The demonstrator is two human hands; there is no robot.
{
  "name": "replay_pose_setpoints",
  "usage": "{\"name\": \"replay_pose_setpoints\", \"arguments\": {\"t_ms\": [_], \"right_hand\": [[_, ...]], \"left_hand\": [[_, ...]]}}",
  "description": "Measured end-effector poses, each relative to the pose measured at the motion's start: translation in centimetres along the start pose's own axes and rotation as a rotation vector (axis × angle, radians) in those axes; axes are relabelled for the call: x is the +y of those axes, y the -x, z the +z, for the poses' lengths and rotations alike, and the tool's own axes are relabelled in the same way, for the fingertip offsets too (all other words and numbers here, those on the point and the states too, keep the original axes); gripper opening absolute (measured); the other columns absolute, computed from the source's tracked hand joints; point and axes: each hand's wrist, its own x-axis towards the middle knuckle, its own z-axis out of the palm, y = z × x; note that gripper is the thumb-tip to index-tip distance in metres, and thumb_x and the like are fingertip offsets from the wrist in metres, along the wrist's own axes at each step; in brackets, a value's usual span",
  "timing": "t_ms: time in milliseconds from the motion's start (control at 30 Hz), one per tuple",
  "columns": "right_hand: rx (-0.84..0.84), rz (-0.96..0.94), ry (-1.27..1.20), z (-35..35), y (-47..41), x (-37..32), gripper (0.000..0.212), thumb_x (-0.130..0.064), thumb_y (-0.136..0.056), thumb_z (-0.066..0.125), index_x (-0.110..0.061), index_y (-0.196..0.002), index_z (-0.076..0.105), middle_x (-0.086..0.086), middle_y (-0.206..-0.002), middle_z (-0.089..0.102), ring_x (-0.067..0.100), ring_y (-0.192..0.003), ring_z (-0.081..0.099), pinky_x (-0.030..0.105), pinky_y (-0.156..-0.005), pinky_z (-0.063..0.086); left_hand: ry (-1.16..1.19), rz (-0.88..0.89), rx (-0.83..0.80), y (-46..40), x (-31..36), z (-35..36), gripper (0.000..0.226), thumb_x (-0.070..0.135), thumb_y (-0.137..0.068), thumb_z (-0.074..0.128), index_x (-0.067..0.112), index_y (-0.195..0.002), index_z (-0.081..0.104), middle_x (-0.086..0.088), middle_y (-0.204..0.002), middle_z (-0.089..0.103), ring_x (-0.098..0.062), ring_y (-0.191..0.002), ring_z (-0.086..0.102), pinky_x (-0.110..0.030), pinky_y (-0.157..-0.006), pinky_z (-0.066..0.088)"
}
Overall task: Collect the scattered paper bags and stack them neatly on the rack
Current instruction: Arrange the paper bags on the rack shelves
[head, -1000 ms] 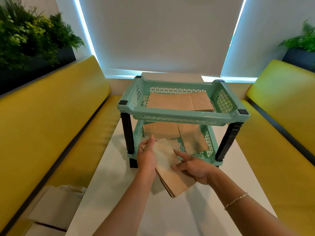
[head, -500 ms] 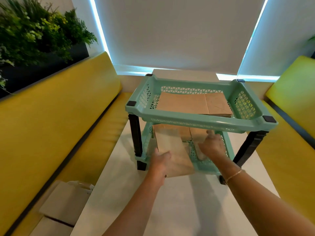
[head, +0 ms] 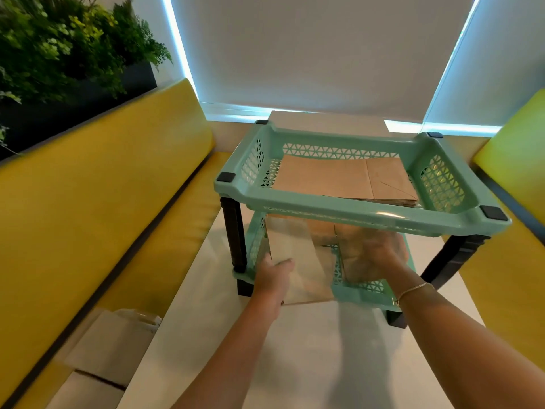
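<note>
Yellow upholstered benches (head: 97, 208) flank a pale worktop (head: 318, 355) that runs toward a drawn white blind (head: 318, 51); a planter of green foliage (head: 59, 45) sits at 10 o'clock above the left bench back. Centre field, at 12 to 1 o'clock: a two-tier mint-green rack (head: 348, 209) on black legs stands on the worktop. Its upper tray holds a flat stack of brown paper bags (head: 339, 180), lying level and squared against the tray floor. Its lower tray holds further bags toward the back, partly hidden by the upper tray's front rail.

Left hand (head: 272, 280), at 6 o'clock of the rack's left front leg: the grip lies on the near left edge of a brown bag (head: 298, 261), thumb over the top face, the remaining fingers hidden beneath. That bag lies lengthwise, its far end inside the lower tray and its near end projecting over the tray's front rim above the worktop.

Right hand (head: 373, 255), at 3 o'clock of the left: reaches into the lower tray beneath the upper rail, fingers spread flat on top of a second bag pile (head: 356, 273); motion blur leaves it unclear whether this grip clasps anything. A thin bracelet (head: 413, 290) circles the right wrist.

At 7 o'clock, pale folded items (head: 109, 349) rest on the left bench seat.
</note>
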Motion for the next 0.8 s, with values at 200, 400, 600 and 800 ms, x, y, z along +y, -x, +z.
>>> {"name": "replay_pose_setpoints", "arguments": {"t_ms": [200, 400, 600, 800], "right_hand": [[-0.182, 0.069, -0.245, -2.4, 1.2, -0.8, 0.031, -0.004, -0.093, 0.050, 0.003, -0.123, 0.054, 0.020, -0.130, 0.053, 0.032, -0.113, 0.052, 0.032, -0.094, 0.040], [-0.278, 0.103, -0.410, -1.9, 2.9, -1.1, 0.017, -0.005, -0.090, 0.057, -0.005, -0.105, 0.063, 0.005, -0.082, 0.060, 0.023, -0.086, 0.059, 0.037, -0.088, 0.048], [-0.371, 0.058, -0.322, 0.1, 7.0, -0.8, 0.014, -0.015, -0.092, 0.056, -0.013, -0.087, 0.069, 0.010, -0.091, 0.068, 0.027, -0.088, 0.064, 0.044, -0.088, 0.053], [-0.270, -0.071, -0.223, 1.7, 8.7, -0.4, 0.021, -0.026, -0.092, 0.054, -0.018, -0.109, 0.063, 0.006, -0.108, 0.066, 0.024, -0.100, 0.060, 0.042, -0.094, 0.049]], "left_hand": [[0.005, 0.006, 0.016, 0.3, 0.2, 0.3, 0.021, 0.007, -0.091, 0.055, 0.023, -0.103, 0.049, -0.001, -0.098, 0.059, -0.012, -0.080, 0.056, -0.021, -0.057, 0.044], [-0.054, -0.013, 0.034, 0.7, 0.4, 0.4, 0.032, 0.014, -0.094, 0.051, 0.012, -0.126, 0.049, -0.001, -0.103, 0.058, -0.016, -0.088, 0.057, -0.028, -0.069, 0.049], [-0.098, 0.013, -0.021, 1.9, 0.9, 1.3, 0.042, 0.035, -0.101, 0.036, 0.017, -0.138, 0.040, -0.006, -0.134, 0.048, -0.021, -0.111, 0.047, -0.031, -0.092, 0.038], [-0.065, -0.061, -0.017, 2.6, 0.6, 2.7, 0.045, 0.041, -0.099, 0.038, 0.020, -0.139, 0.039, -0.010, -0.123, 0.054, -0.025, -0.099, 0.056, -0.036, -0.078, 0.052]]}}
